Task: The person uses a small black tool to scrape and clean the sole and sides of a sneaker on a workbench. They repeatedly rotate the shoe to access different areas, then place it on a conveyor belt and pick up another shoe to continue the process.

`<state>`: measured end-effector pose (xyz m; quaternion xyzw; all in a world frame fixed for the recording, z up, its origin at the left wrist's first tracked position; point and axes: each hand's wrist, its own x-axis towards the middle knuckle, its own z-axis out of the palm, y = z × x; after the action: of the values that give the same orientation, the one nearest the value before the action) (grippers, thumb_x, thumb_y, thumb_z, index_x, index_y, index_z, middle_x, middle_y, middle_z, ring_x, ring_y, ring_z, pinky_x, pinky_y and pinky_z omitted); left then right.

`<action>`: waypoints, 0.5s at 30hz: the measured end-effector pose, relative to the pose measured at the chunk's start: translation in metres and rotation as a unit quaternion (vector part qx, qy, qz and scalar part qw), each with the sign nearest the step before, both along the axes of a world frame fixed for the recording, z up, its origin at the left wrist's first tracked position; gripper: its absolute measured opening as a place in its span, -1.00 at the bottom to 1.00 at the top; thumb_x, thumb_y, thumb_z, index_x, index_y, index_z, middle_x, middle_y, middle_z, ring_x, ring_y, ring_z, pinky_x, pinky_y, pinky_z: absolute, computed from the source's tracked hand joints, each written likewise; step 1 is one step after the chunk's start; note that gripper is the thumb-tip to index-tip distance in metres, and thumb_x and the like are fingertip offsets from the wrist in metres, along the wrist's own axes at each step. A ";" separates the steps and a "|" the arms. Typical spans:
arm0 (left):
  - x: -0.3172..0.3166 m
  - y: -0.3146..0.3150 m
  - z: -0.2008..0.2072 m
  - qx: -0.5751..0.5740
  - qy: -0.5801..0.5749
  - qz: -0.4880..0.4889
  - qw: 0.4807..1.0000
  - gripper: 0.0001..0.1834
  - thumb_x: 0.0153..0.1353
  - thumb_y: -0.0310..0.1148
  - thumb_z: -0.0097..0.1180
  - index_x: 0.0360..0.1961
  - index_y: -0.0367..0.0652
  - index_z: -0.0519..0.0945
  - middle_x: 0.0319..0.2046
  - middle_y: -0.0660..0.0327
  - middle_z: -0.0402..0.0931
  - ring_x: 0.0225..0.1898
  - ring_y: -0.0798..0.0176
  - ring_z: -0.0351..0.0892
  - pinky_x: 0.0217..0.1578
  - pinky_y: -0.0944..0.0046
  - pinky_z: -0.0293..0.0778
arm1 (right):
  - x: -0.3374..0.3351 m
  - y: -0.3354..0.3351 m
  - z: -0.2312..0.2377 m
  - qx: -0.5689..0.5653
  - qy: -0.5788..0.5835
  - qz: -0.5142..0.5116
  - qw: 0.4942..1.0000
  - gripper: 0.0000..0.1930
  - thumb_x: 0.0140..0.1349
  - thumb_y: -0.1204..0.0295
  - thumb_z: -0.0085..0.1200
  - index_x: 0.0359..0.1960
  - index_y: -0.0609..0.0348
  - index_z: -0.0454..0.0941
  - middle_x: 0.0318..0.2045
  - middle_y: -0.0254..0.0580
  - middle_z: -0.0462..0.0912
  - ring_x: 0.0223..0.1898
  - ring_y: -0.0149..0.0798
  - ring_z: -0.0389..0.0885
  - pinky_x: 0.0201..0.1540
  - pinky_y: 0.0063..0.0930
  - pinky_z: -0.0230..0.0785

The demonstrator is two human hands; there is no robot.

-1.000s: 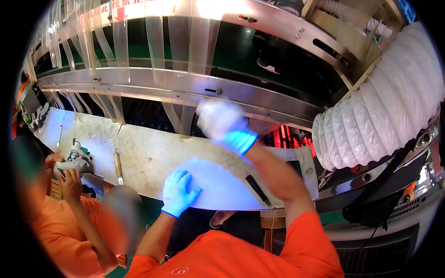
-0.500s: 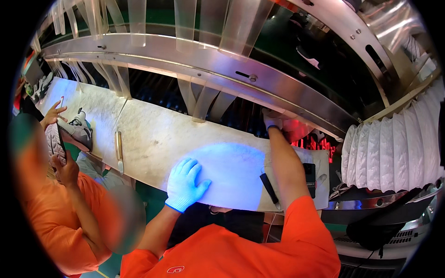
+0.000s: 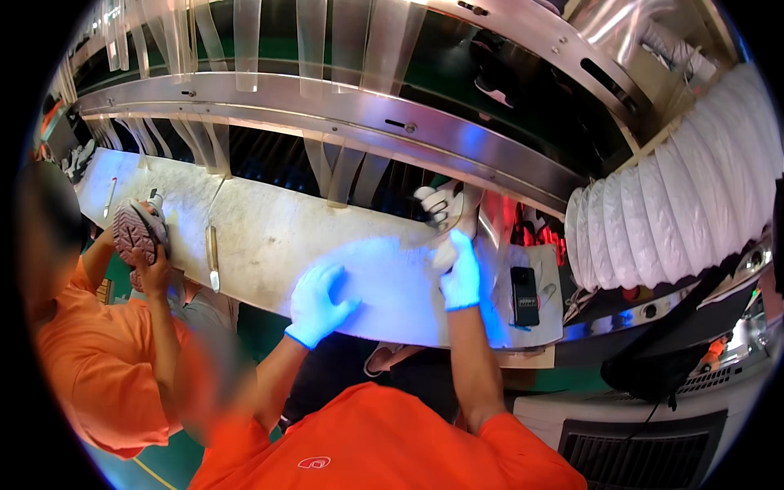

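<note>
Workbench (image 3: 269, 237), pale, lit blue: left hand (image 3: 320, 302) gloved, flat on top. Right hand (image 3: 459, 273) at two o'clock from it, grips white shoe (image 3: 441, 208). Black phone (image 3: 524, 294) at three o'clock.

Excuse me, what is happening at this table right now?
A person in blue gloves works at a long pale table. The right hand grips a white shoe at the conveyor opening; the left hand rests flat on the table. A co-worker's hand holds a pinkish-soled shoe at the left.
</note>
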<state>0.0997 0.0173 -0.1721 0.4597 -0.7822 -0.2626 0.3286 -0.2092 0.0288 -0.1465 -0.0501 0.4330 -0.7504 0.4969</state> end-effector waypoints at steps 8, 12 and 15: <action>-0.040 0.036 0.045 0.293 0.411 -0.110 0.856 -0.11 0.14 -0.45 0.51 0.53 -0.26 0.45 0.30 0.08 0.65 0.29 0.13 0.68 0.34 0.11 0.59 | 0.067 0.139 0.105 0.015 0.610 0.353 0.709 -0.55 0.35 0.27 0.44 0.20 0.19 0.71 -0.05 0.01 0.81 0.01 -0.02 0.81 0.14 -0.10 0.65; -0.033 0.079 0.018 0.149 0.170 0.020 0.974 0.26 0.01 -0.25 0.66 0.68 -0.28 0.18 0.32 -0.15 0.59 0.35 -0.12 0.65 0.34 0.03 0.60 | -0.007 0.050 0.175 0.007 0.734 -0.091 0.673 -0.44 0.28 0.32 0.52 0.26 0.32 0.68 0.10 0.20 0.78 0.10 0.20 0.78 0.22 -0.01 0.63; -0.038 0.093 0.017 0.125 0.085 0.045 0.987 0.34 -0.01 -0.13 0.69 0.71 -0.26 0.14 0.36 -0.26 0.57 0.33 -0.32 0.67 0.30 -0.05 0.64 | -0.070 -0.054 0.229 -0.031 0.841 -0.253 0.477 -0.27 0.35 0.23 0.40 0.50 0.25 0.49 0.45 0.22 0.55 0.45 0.30 0.51 0.50 0.02 0.42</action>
<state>0.0616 0.1105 -0.1549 0.5082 -0.6906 -0.3816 0.3452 -0.2791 -0.0248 0.0826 -0.5613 0.6141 -0.4543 -0.3185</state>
